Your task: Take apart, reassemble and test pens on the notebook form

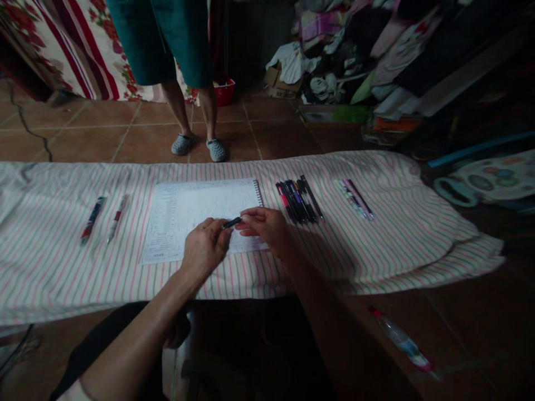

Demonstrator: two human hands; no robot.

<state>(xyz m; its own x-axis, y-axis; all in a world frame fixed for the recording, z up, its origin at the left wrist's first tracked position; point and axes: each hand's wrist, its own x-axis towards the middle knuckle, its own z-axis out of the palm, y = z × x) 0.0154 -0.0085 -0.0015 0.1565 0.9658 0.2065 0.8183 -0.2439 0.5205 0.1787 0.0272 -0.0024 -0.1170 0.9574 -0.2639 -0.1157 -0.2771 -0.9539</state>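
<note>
Both my hands meet over the lower right of a spiral notebook page [196,214] that lies on a striped cloth [376,245]. My left hand [204,248] and my right hand [265,225] are each closed on one end of a dark pen [232,223], pinching it between fingertips. A row of several dark and coloured pens [298,200] lies just right of the notebook. Further right is a smaller group of pale pens [355,199]. Two markers [102,218] rest on the cloth to the left.
A person in teal shorts and grey clogs [198,146] stands on the tiled floor beyond the cloth. A red basket [224,91] is behind them. Piled clothes and boxes [334,61] fill the back right. A plastic bottle [401,340] lies on the floor at lower right.
</note>
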